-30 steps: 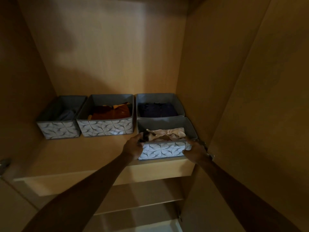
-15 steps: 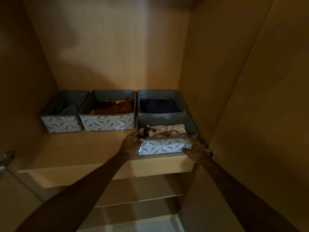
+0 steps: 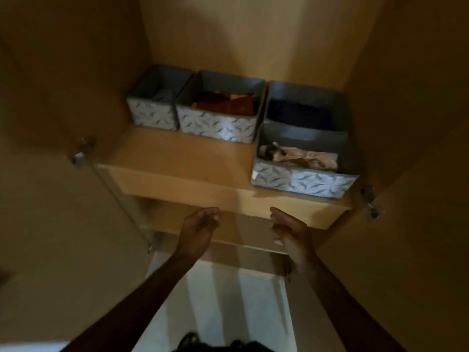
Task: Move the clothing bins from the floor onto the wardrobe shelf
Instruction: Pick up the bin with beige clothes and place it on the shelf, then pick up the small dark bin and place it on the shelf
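Observation:
Several grey patterned fabric bins stand on the wooden wardrobe shelf (image 3: 177, 161). The front right bin (image 3: 302, 182) holds beige clothes and sits at the shelf's front edge. Behind it is a bin with dark blue clothes (image 3: 304, 97). To the left stand a bin with orange and red clothes (image 3: 215, 125) and a smaller bin (image 3: 152, 114) with something grey inside. My left hand (image 3: 199, 229) and my right hand (image 3: 289, 231) hang below the shelf's front edge, palms facing each other, fingers apart, holding nothing.
The wardrobe's side walls and open doors (image 3: 418, 123) close in on both sides, with metal hinges (image 3: 369, 201) near the shelf ends. A lower shelf (image 3: 228, 240) lies beneath. The pale floor (image 3: 223, 301) shows at the bottom.
Both hands have let go of the front right bin and dropped back below the shelf edge. The bin stays on the shelf. The camera has tilted down.

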Tool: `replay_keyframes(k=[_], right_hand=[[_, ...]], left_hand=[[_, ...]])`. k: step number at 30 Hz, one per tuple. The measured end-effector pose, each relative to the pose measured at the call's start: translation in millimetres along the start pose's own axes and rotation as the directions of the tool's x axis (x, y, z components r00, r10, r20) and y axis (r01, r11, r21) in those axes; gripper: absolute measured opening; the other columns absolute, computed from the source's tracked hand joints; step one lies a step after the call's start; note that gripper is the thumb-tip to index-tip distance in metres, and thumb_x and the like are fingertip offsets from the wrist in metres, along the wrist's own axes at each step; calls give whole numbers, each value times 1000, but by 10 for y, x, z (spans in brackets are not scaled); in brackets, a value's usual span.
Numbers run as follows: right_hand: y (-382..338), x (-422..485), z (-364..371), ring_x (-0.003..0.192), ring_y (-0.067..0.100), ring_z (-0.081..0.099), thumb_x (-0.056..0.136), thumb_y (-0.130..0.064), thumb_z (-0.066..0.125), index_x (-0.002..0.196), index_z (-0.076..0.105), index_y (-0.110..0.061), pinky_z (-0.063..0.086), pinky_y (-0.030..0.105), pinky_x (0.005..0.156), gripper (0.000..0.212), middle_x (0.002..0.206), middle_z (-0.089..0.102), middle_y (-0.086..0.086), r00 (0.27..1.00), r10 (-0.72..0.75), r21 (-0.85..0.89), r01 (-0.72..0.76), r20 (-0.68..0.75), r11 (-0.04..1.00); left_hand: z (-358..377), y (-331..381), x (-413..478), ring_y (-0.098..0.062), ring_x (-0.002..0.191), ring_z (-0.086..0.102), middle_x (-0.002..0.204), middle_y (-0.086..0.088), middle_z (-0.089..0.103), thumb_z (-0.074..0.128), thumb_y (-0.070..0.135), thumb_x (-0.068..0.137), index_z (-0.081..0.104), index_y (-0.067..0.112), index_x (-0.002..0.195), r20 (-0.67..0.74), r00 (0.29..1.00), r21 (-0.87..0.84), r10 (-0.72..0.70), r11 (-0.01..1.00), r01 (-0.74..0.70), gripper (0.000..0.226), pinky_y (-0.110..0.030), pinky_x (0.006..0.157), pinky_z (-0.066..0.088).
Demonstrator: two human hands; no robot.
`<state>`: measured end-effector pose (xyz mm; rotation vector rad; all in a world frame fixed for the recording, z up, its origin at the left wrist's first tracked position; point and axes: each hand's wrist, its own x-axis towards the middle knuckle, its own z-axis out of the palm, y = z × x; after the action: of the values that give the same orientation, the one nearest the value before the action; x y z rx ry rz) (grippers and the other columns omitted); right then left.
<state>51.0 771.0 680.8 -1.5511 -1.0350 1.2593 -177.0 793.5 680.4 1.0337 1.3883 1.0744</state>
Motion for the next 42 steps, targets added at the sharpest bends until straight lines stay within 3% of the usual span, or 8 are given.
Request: replay_keyframes(k=[4,7,12,15,19,32,38,42], right_hand=[[296,-71,204,95,2,61,89,-7,62,131,57,-10,51,15,75,43,123,63,5,976,46,-130,-18,214,991],[586,-165,358,104,8,62,87,-13,66,125,61,-18,50,15,77,39,123,64,-1,879,132,-229,-27,458,973],[1058,-458,722,115,4,59,90,-16,64,125,61,-23,48,29,101,36,127,63,-8,643,236,-354,58,729,933],[1143,-782,944,115,8,59,89,-16,64,128,59,-21,50,30,98,39,123,63,-8,510,300,-404,105,806,909],[1303,-1370,1265,103,-2,61,88,-10,65,130,58,-16,49,13,87,43,125,62,-1,243,390,-447,264,888,854],[1861,-3750,1690,104,6,63,89,-19,64,130,58,-25,48,17,80,42,121,63,-5,-334,584,-247,672,740,698],[2275,-5131,1468,105,6,62,88,-23,65,129,59,-27,50,18,81,42,122,63,-4,-589,650,25,750,480,661],[2500,-5966,1184,104,5,62,89,-23,64,129,59,-28,50,16,78,40,121,63,-5,-687,669,181,724,286,666]], left_hand=[[-293,-375,-451,-22,92,65,102,-7,71,55,-1,92,68,6,107,-170,980,-5,-102,995,102,22,-13,67,49],[-456,-730,-952,-21,97,67,106,-5,72,54,2,92,69,15,108,-303,926,-26,-225,973,228,25,-25,78,49],[-533,-1126,-1922,-17,82,66,104,-8,73,54,1,93,66,6,115,-538,757,-183,-370,928,324,26,-13,62,49],[-530,-1256,-2546,-16,84,68,103,-5,73,56,5,93,66,10,116,-649,641,-254,-409,911,324,26,-16,64,48],[-484,-1478,-3490,-16,90,70,105,-2,73,59,13,93,66,12,118,-776,415,-392,-474,879,272,26,-25,75,51],[601,-2088,-6171,-14,97,67,108,3,70,55,18,96,62,18,120,-733,-253,-640,-632,766,-61,26,-33,82,52],[1455,-2279,-7167,-14,100,65,107,6,68,55,17,96,61,20,120,-522,-556,-614,-647,737,-281,25,-42,91,51],[2068,-2404,-7560,-19,99,67,109,-3,70,57,15,95,63,17,118,-320,-656,-548,-684,698,-461,24,-40,87,55]])
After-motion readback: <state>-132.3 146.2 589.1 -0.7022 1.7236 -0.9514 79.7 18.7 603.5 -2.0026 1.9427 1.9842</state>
